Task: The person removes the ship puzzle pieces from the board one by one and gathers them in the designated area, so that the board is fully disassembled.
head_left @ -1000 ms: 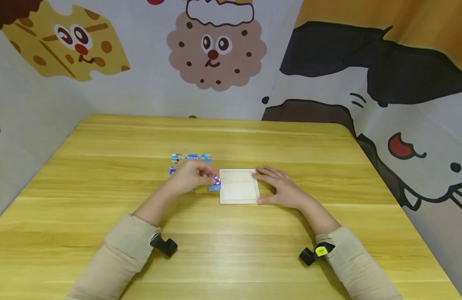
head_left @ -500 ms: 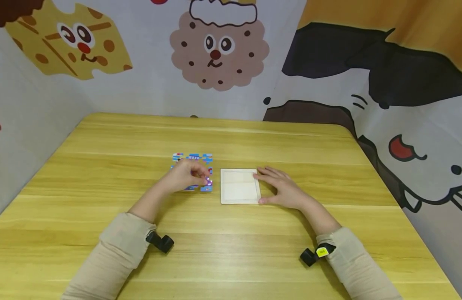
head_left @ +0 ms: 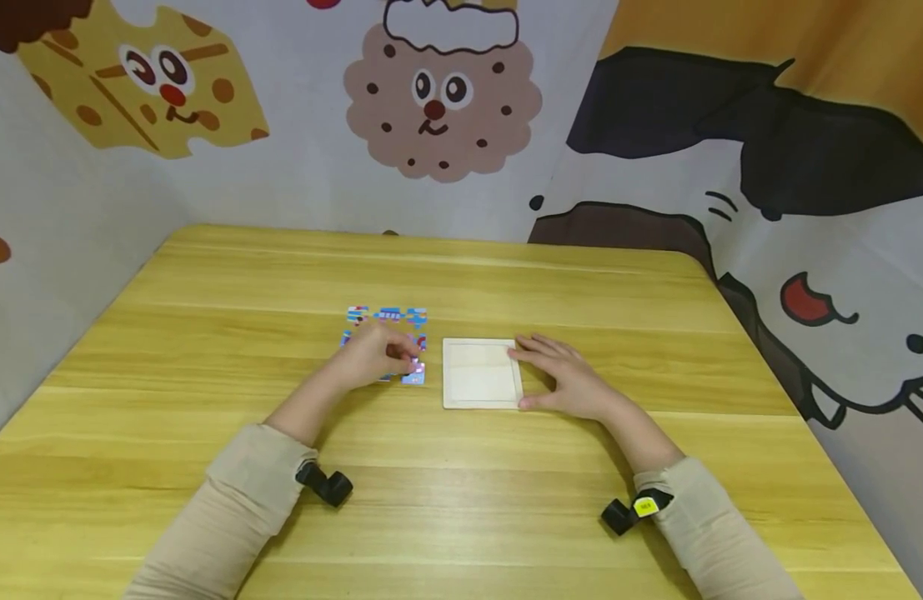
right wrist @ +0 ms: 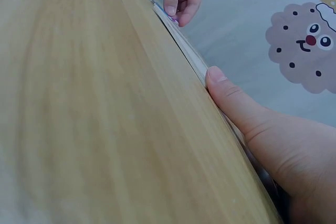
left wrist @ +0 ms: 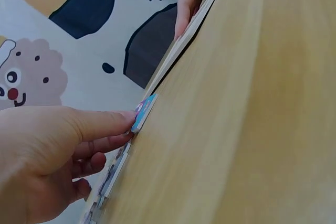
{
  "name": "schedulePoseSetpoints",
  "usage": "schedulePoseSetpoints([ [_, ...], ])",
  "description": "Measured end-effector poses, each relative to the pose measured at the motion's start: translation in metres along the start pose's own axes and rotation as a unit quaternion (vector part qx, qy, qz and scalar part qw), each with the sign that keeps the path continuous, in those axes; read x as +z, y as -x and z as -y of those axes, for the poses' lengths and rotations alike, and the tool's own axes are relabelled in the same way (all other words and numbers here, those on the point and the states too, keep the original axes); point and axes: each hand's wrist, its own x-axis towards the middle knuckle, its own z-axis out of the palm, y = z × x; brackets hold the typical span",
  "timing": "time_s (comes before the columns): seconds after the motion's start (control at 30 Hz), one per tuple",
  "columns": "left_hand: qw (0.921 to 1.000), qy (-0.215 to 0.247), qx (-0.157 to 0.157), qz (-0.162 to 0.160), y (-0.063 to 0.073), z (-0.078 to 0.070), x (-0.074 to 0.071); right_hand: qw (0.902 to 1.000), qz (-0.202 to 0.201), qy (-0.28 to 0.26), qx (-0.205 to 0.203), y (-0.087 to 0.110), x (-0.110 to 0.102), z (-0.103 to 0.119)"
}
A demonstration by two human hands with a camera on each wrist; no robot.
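My left hand (head_left: 374, 354) pinches a blue and purple jigsaw puzzle piece (head_left: 413, 374) at the right front corner of a group of puzzle pieces (head_left: 388, 315). In the left wrist view, thumb and forefinger meet at the edge of this piece (left wrist: 144, 113), low over the table. Part of the group is hidden under the hand. To the right lies a square, pale wooden puzzle tray (head_left: 481, 375) with a thin raised rim and a bare inside. My right hand (head_left: 559, 375) rests at its right side, fingers spread, with the thumb at the near right corner.
Both hands work on a wooden table (head_left: 461, 492), whose far edge meets a wall cloth (head_left: 281, 192) printed with cartoon figures. A black wrist camera (head_left: 328, 485) sits on the left forearm and another camera (head_left: 622, 515) on the right one.
My left hand has moved left with the puzzle piece, from the tray's left edge back to the group of pieces. My right hand has stayed at the tray.
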Motion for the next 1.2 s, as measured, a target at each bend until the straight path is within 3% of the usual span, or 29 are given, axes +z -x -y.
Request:
schedulePoseSetpoints([
  [0.27, 0.9992, -0.039, 0.009, 0.002, -0.002, -0.002, 0.002, 1.0000, 0.001, 0.001, 0.006, 0.002, -0.001, 0.000],
  [0.47, 0.9928, -0.094, 0.074, -0.007, -0.002, 0.003, 0.002, 1.0000, -0.002, 0.000, 0.004, 0.002, 0.001, 0.000],
  [0.53, 0.9918, -0.097, 0.083, -0.009, -0.002, 0.005, 0.001, 1.0000, -0.002, 0.002, 0.003, 0.002, 0.002, -0.001],
  [0.87, 0.9986, -0.047, 0.022, 0.004, 0.001, 0.006, 0.001, 1.0000, -0.002, 0.010, 0.001, -0.001, 0.001, 0.001],
  [1.2, 0.9991, -0.015, 0.038, -0.015, -0.002, 0.008, -0.003, 0.9995, -0.016, -0.025, 0.005, 0.003, -0.001, 0.002],
])
